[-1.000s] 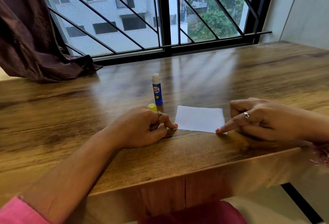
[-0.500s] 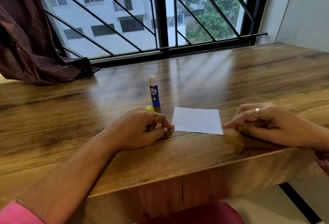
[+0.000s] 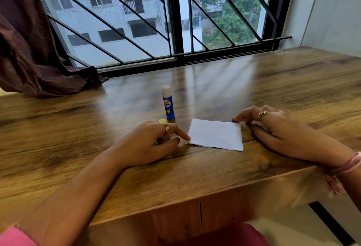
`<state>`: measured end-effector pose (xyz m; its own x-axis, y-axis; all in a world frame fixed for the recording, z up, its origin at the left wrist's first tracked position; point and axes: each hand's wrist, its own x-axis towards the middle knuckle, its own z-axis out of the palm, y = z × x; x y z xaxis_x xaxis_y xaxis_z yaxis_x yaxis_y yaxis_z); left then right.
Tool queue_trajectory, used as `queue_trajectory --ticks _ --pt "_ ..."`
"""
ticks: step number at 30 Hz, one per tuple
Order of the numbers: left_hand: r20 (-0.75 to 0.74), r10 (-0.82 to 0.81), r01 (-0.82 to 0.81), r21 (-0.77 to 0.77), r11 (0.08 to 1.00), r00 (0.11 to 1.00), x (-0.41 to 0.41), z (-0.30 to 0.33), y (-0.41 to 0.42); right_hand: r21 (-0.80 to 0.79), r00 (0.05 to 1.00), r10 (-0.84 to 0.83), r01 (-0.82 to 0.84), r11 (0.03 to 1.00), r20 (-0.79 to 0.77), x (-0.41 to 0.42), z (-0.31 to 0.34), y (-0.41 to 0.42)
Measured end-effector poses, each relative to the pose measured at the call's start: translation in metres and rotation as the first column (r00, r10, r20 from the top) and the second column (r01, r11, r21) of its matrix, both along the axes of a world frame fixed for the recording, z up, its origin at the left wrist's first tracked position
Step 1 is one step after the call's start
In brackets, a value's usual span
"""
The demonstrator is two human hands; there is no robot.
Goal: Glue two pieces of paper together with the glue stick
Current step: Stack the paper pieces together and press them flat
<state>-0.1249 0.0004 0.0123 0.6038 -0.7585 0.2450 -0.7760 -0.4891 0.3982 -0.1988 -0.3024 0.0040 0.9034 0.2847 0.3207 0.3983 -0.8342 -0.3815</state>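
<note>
A white paper (image 3: 215, 136) lies flat near the front edge of the wooden counter (image 3: 293, 81); it looks like one square, and I cannot tell if a second sheet lies under it. The left hand (image 3: 150, 146) rests on the counter just left of the paper; its fingers are curled in, one fingertip touches the paper's near left corner, and I cannot tell if it holds anything. The right hand (image 3: 277, 130) lies on the counter at the paper's right side; its fingers are loose and spread, and the tips touch the far right corner. The glue stick (image 3: 168, 102) stands upright behind the left hand with its white glue showing; its yellow cap (image 3: 161, 121) sits just beside it, partly hidden by the hand. A brown curtain (image 3: 29, 50) hangs at the far left by the window (image 3: 175, 20).
</note>
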Motion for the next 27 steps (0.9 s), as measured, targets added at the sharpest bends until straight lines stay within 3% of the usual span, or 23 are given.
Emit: queue_trajectory --ticks 10,20,23,27 --pt "-0.073 0.08 -0.082 -0.034 0.996 0.994 0.004 -0.001 -0.002 -0.045 0.998 -0.055 0.057 0.997 0.03 -0.012 -0.001 0.008" --pt "-0.256 0.187 -0.244 -0.21 0.947 0.948 0.002 0.002 -0.003 -0.029 0.995 -0.064 0.066 0.997 0.077 -0.022 -0.003 0.016" --pt "-0.093 0.097 -0.112 -0.168 0.979 0.991 -0.008 0.004 -0.005 -0.041 0.996 -0.057 0.06 0.997 0.069 -0.023 -0.003 0.017" --pt "0.068 -0.18 0.183 -0.04 0.982 0.981 -0.027 0.006 -0.016 -0.094 0.995 -0.065 0.073 0.993 0.082 -0.028 -0.002 0.019"
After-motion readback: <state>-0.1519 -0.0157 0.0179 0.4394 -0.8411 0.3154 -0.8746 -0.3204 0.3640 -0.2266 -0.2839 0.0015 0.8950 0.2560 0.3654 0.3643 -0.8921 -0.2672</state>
